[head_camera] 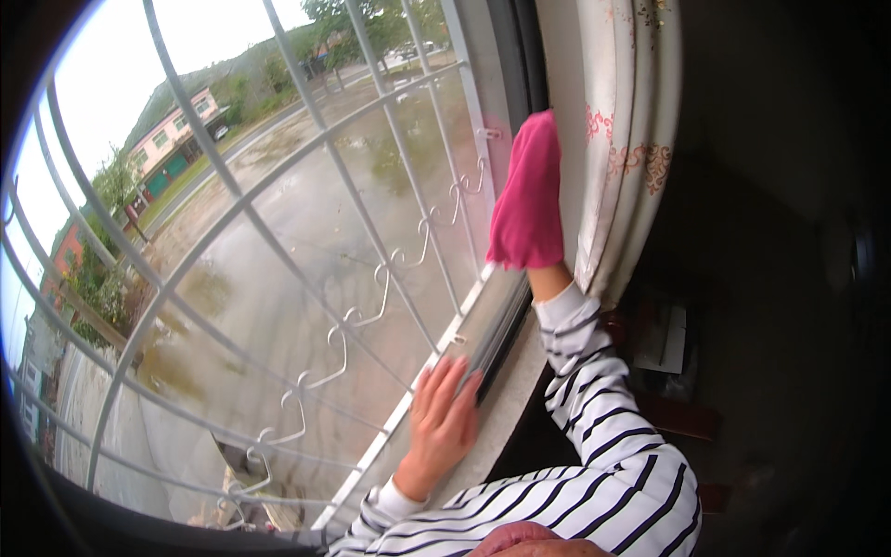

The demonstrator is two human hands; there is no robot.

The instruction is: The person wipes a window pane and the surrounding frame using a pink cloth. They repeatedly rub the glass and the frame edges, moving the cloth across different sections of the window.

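Observation:
A bright pink cloth (529, 202) covers my right hand (530, 195) down to the wrist, so its fingers are hidden; it lies against the dark window frame (530, 69) at the side of the window. Lower down, my left hand (442, 418) rests bare on the window's bottom ledge, its fingers extended and touching the frame, with nothing seen in it. Beyond both hands stands a white metal window grille (324, 132) with curled scrollwork along its lower part.
A pale curtain (619, 160) with a reddish pattern hangs right of my covered hand. The stone sill (511, 404) runs below the frame. White paper (669, 341) lies in the dark room at right. Outside are wet ground and a pink building (167, 136).

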